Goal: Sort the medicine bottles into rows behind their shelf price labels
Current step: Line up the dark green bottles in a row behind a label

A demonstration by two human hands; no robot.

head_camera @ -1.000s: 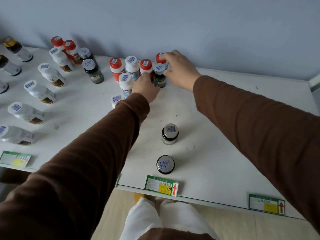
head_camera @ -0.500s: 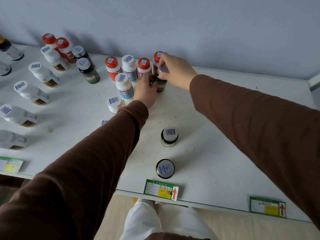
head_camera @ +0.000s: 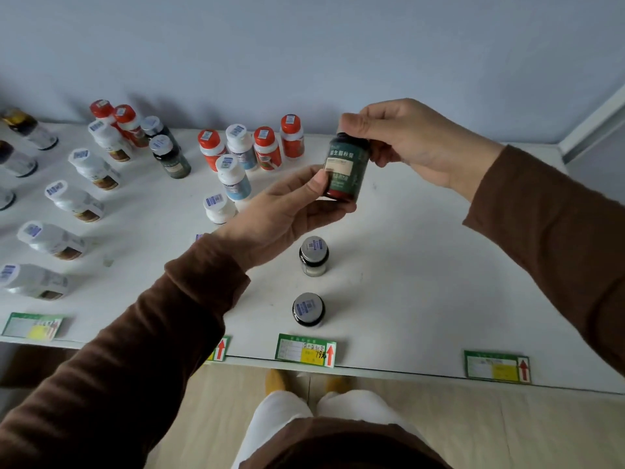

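Cap of the green bottle [head_camera: 345,167] hidden under the right hand [head_camera: 416,143]; base covered by fingers of the left hand [head_camera: 287,211]. Print on that bottle's label too small to read. Price tag [head_camera: 219,349] at the shelf [head_camera: 422,265] front edge mostly covered by the left sleeve [head_camera: 135,333], only a red arrow showing. Small bottle [head_camera: 199,237] behind the left wrist nearly all hidden. Bottles [head_camera: 6,198] along the shelf's left edge cut off by the frame. Text on the middle price tag [head_camera: 306,350] blurred, digits not surely legible.
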